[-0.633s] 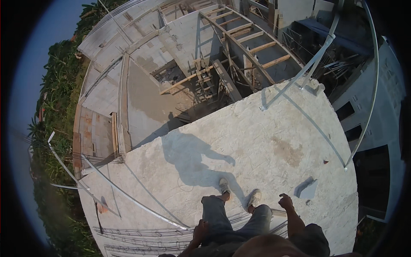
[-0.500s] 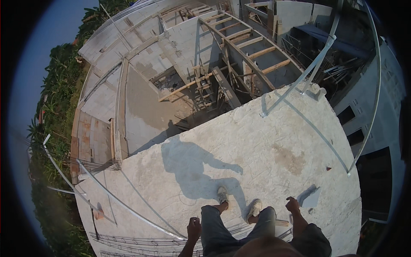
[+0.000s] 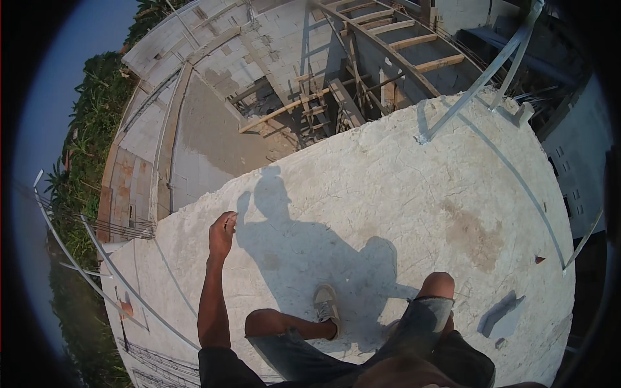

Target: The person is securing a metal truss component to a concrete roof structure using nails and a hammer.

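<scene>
We have the pale slab (image 3: 362,194) beneath us, rough and finely cracked, and it spreads out below the left hand (image 3: 222,231) and to its right. The hand is raised over the slab near its far left edge and looks clear of it, because its shadow falls separately just beyond. Its fingers curl in toward the thumb; we cannot tell how closely they meet, nor whether anything small sits between them. Our right hand is hidden behind the right knee (image 3: 437,284), so we cannot tell its state.

Our shadow (image 3: 304,252) lies across the middle of the slab, with the left shoe (image 3: 326,304) planted at its near part and the left knee (image 3: 265,322) bent beside that shoe. Well to the right of the left hand are a brown stain (image 3: 475,236), a red chip (image 3: 539,260) and a grey block (image 3: 506,318). To the hand's left, a metal strip (image 3: 137,290) slants across the slab's side, and a brick (image 3: 126,310) sits near the rim.

At the far right corner, a metal brace (image 3: 453,108) rises from the slab. Beyond the far edge we look down on block walls (image 3: 278,39), a timber (image 3: 284,113) and a ladder-like wooden frame (image 3: 441,63), with green plants (image 3: 94,97) off to the left
</scene>
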### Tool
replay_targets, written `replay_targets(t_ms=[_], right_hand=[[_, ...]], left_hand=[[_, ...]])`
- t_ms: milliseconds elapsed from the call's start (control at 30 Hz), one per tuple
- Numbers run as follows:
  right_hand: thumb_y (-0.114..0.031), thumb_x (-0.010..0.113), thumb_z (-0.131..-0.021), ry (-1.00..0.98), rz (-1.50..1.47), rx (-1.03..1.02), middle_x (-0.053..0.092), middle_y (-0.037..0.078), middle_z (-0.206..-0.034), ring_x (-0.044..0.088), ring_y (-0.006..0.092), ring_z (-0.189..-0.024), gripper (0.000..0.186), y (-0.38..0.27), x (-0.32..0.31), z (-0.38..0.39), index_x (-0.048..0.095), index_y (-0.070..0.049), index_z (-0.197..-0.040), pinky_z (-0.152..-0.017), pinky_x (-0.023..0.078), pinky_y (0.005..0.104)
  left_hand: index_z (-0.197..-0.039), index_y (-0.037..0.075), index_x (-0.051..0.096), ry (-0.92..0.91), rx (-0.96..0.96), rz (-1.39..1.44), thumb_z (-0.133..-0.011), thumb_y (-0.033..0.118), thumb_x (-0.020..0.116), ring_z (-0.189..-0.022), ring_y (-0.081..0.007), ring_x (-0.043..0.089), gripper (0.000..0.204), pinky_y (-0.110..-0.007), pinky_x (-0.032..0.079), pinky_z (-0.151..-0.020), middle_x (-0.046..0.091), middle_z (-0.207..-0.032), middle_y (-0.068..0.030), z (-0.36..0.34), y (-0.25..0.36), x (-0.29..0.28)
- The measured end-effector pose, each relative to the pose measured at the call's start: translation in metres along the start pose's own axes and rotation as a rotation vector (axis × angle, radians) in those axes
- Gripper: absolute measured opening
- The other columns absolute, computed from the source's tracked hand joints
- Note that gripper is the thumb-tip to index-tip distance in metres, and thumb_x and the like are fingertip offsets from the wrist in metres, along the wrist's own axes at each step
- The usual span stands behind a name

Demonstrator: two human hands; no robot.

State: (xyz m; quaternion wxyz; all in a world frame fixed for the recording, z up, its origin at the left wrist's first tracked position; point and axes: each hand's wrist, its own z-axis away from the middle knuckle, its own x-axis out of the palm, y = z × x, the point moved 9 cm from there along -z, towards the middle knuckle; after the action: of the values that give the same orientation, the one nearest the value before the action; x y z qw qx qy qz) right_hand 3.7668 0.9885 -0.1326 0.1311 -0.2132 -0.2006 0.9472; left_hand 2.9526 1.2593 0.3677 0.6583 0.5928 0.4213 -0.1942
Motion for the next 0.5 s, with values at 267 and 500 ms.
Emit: replay_targets(t_ms=[267, 500], right_hand=[[-0.021, 0.068, -0.079, 0.082, 0.172, -0.156, 0.068, 0.020, -0.099, 0.068, 0.0321, -0.090, 0.030, -0.071, 0.057, -0.040, 0.063, -0.006, -0.104, -0.077, 0.053, 0.0426], [-0.021, 0.071, -0.077, 0.171, 0.319, -0.288, 0.069, 0.020, -0.097, 0.068, 0.0309, -0.091, 0.032, -0.106, 0.092, -0.023, 0.064, -0.004, -0.103, -0.079, 0.053, 0.0414]], left_hand=[[-0.108, 0.001, 0.064, -0.031, -0.126, -0.113, -0.097, 0.022, 0.058, -0.065, -0.0127, 0.059, 0.025, -0.029, 0.050, -0.060, 0.063, -0.078, -0.0075, 0.095, -0.051, -0.041], [-0.104, 0.001, 0.066, 0.100, -0.317, -0.233, -0.097, 0.023, 0.058, -0.062, -0.0128, 0.057, 0.024, -0.029, 0.050, -0.059, 0.062, -0.072, -0.0068, 0.172, -0.067, -0.118]])
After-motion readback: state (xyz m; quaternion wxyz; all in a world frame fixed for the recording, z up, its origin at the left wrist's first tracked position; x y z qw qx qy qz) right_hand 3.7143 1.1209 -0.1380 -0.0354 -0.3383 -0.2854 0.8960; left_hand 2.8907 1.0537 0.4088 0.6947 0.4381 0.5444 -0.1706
